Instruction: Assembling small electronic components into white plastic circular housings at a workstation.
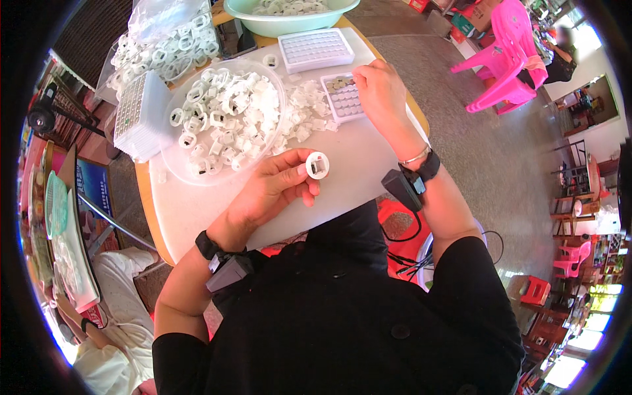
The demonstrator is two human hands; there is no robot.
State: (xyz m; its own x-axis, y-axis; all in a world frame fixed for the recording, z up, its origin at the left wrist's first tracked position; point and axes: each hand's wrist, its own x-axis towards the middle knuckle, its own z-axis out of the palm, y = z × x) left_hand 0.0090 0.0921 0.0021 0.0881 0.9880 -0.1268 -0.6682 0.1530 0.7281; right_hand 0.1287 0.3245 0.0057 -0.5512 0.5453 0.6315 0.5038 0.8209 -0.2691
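My left hand [270, 187] is closed, pinching a small white ring-shaped plastic housing [317, 158] between thumb and fingers above the near part of the table. A squarish opening shows in the middle of that housing. Over on the right, my right hand [383, 95] reaches to the edge of a shallow white compartment tray [346, 113]. Its fingers are bent together, and whatever they hold is hidden. Small greyish round pieces [340, 83] lie in the tray's far row. Loose white plastic parts [304, 108] are heaped just left of this tray.
A wide clear tub [168, 155] full of white housings takes up the table's left middle. Stacked clear trays [135, 125], another white tray [316, 49], a pale green basin [280, 27] and a bag of rings [168, 52] surround it. Another person [112, 309] sits at left.
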